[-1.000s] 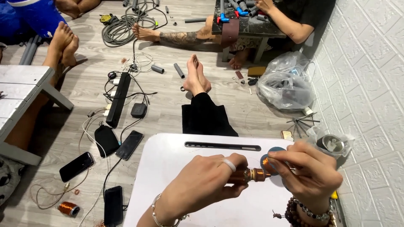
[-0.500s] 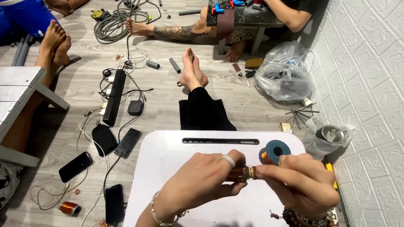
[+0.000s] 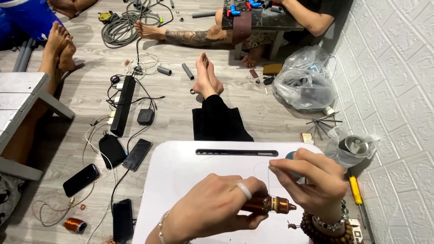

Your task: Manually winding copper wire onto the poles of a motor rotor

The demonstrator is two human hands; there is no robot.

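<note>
left hand [image 3: 212, 210] grips copper coil [image 3: 271, 204], lower centre | right hand [image 3: 312, 183] now lifted, pinching thin wire | blue spool [image 3: 290, 156] now covered

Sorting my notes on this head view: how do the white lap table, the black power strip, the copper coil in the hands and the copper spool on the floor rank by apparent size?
1. White lap table, nearest the camera
2. Black power strip
3. Copper coil and copper spool: alike, not ranked; coil partly hidden by hands.
</note>
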